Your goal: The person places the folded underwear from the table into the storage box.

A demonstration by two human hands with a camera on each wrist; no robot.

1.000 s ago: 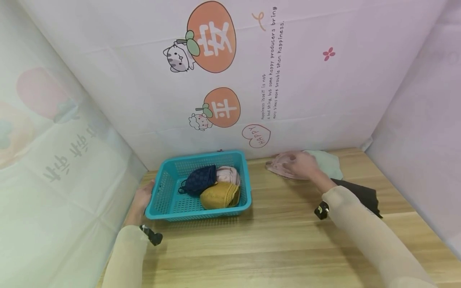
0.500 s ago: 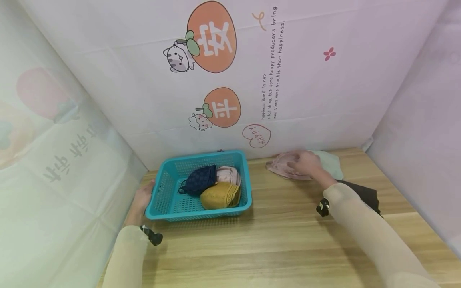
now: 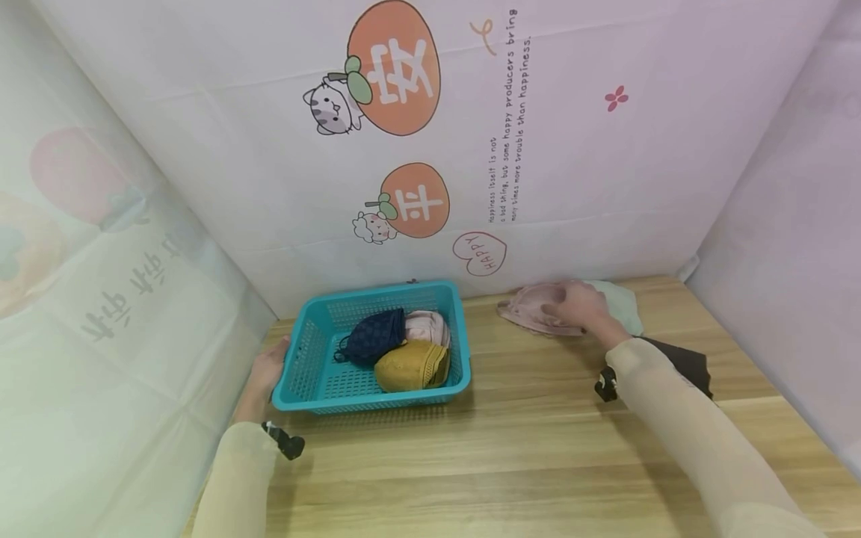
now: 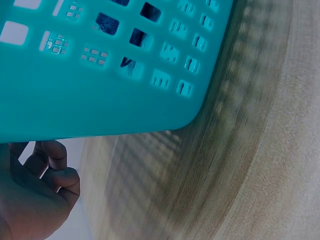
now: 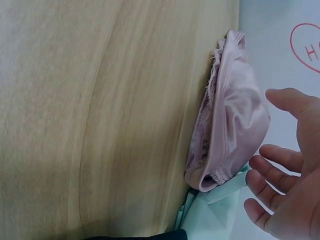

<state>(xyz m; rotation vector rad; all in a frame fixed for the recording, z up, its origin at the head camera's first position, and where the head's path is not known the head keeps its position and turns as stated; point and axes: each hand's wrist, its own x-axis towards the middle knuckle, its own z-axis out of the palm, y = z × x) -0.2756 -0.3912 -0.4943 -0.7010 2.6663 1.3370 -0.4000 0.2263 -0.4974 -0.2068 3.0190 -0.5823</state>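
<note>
In the head view a teal plastic basket (image 3: 323, 405) holds a navy folded bra (image 3: 372, 336), a pale pink one (image 3: 428, 326) and a mustard one (image 3: 409, 366). At its left end my left hand (image 3: 269, 366) holds the rim, bent fingers (image 4: 54, 154) partly hidden behind it in the left wrist view. My right hand (image 3: 584, 305) hovers at a pink satin garment (image 5: 237, 115) with lace edging, seemingly a bra, by the back wall. Its fingers are spread and relaxed, a small gap from the satin in the right wrist view.
A mint garment (image 3: 622, 305) lies right of the pink one, and a dark garment (image 3: 686, 366) lies partly under my right forearm. Printed cloth walls (image 3: 572, 149) stand behind and on both sides of the wooden table (image 3: 471, 478).
My right hand has drawn slightly to the right across the pink garment, uncovering more of it. The left hand and the basket stay in place.
</note>
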